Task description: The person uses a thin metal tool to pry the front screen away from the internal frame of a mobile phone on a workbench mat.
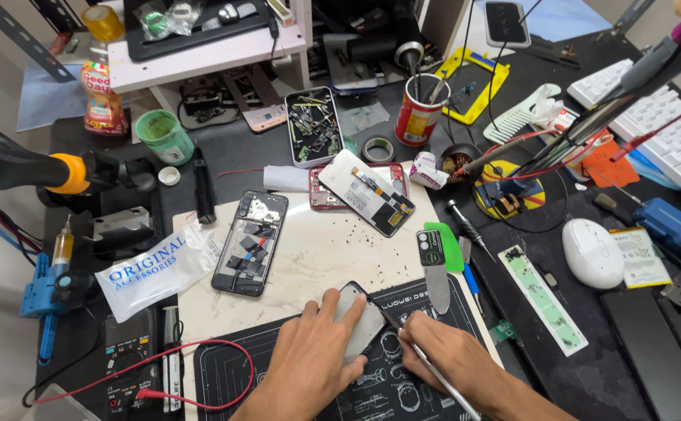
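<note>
My left hand [309, 362] presses flat on a small grey rectangular phone part [361, 323] that lies on the black work mat [223, 382]. My right hand [446, 355] grips a thin metal tool [442, 378], its tip at the part's right edge. An opened black phone [250, 242] with its insides exposed lies on the white board [317, 257] beyond my left hand. Farther back, a phone screen panel [366, 192] rests across a red phone frame [317, 199].
A metal spatula [435, 269] and green pry card [448, 243] lie right of the board. A plastic bag [161, 269] sits left, a red wire [153, 390] beside the mat. A white mouse [592, 252], a red can of tools [418, 113], a tray of parts [314, 125] and a keyboard [672, 136] stand around.
</note>
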